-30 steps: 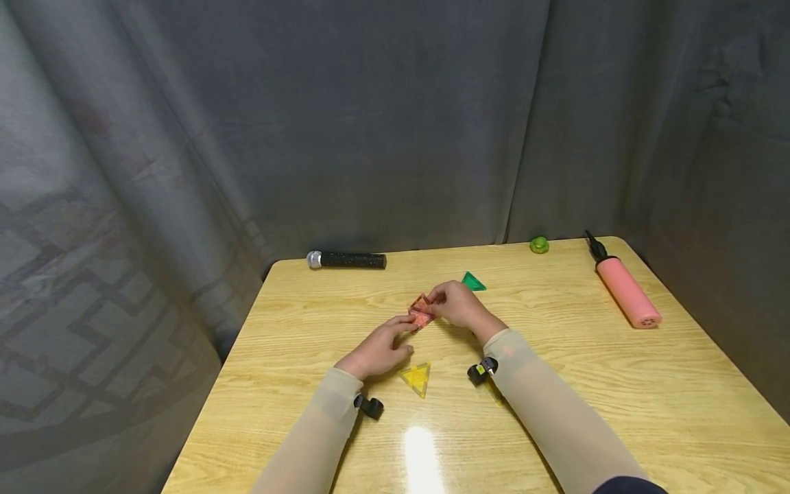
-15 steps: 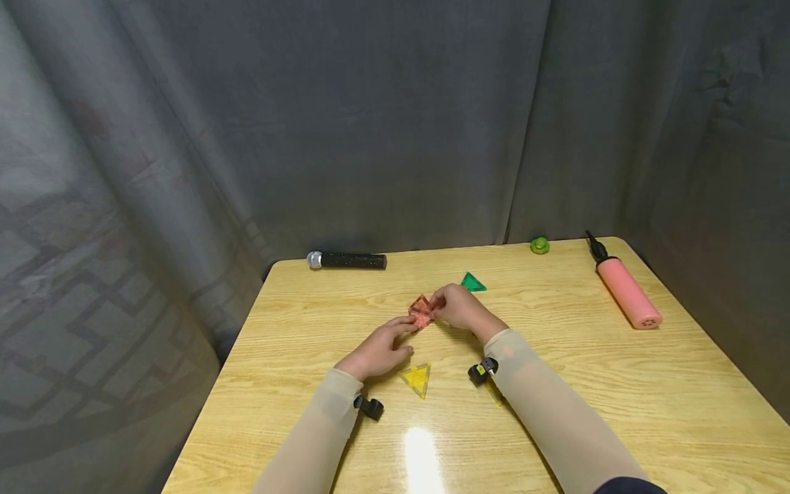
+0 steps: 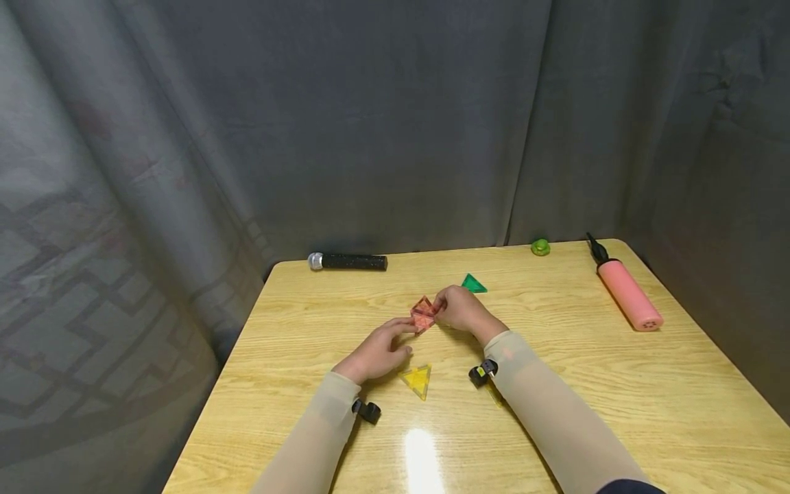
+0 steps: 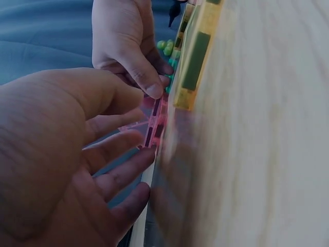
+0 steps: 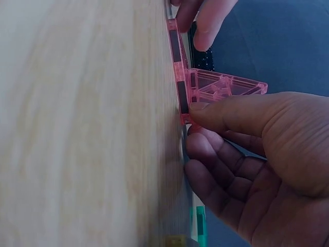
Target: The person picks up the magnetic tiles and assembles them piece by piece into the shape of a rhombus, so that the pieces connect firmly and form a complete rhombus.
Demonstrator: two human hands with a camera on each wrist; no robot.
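Note:
Two translucent pink-red triangular magnetic tiles meet along an edge near the middle of the table. One is a flat tile (image 5: 177, 67) on the wood, and from it the raised tile (image 5: 229, 82) stands up. My right hand (image 3: 461, 309) pinches the raised tile low at its right corner between thumb and fingers. From the near left, my left hand (image 3: 376, 348) reaches over with extended fingers, its fingertips right at the flat tile's edge. A yellow triangular tile (image 3: 417, 381) lies beside my left thumb. Just beyond my right hand is a green triangular tile (image 3: 474, 283).
Partly under my right forearm lies another yellow tile (image 3: 496, 394). At the back left rests a black microphone (image 3: 348, 261). Back right hold a small green object (image 3: 540, 247) and a pink hand pump (image 3: 628, 293). A grey curtain (image 3: 382, 123) hangs behind the wooden table (image 3: 296, 302).
My right fingers have shifted slightly right and nearer, showing more of the pink-red tiles. My left hand stays almost in place.

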